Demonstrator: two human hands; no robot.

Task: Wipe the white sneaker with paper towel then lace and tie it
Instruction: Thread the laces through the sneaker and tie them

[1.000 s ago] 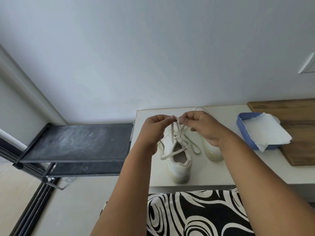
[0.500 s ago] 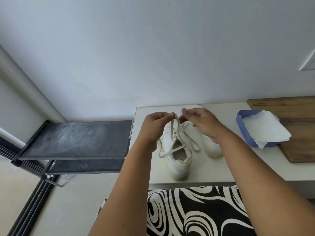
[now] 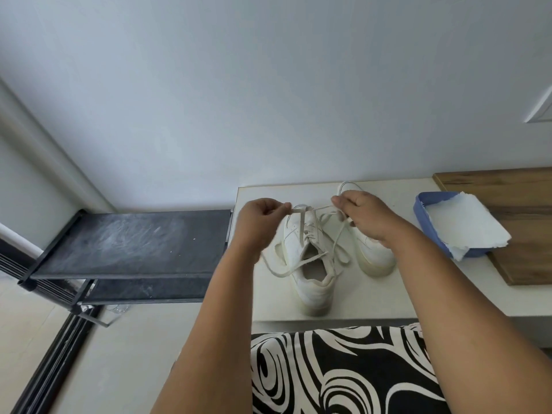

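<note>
A white sneaker [image 3: 310, 273] stands on the white table [image 3: 388, 297], heel toward me. Its pale lace [image 3: 313, 216] runs up from the eyelets to both hands. My left hand [image 3: 260, 216] pinches one lace loop above the shoe's left side. My right hand [image 3: 363, 215] pinches the other lace strand above the second sneaker [image 3: 375, 255], which it partly hides. Loose lace ends hang down across the shoe's opening. A sheet of paper towel [image 3: 460, 231] lies in a blue tray [image 3: 424, 213] at the right.
A wooden board [image 3: 513, 201] lies at the table's far right, under the tray's edge. A black low rack [image 3: 131, 243] stands left of the table. A black-and-white patterned fabric [image 3: 334, 375] covers my lap below the table edge. A grey wall rises behind.
My hands, close together above the sneaker a second ago, have drawn apart sideways, stretching the lace between them.
</note>
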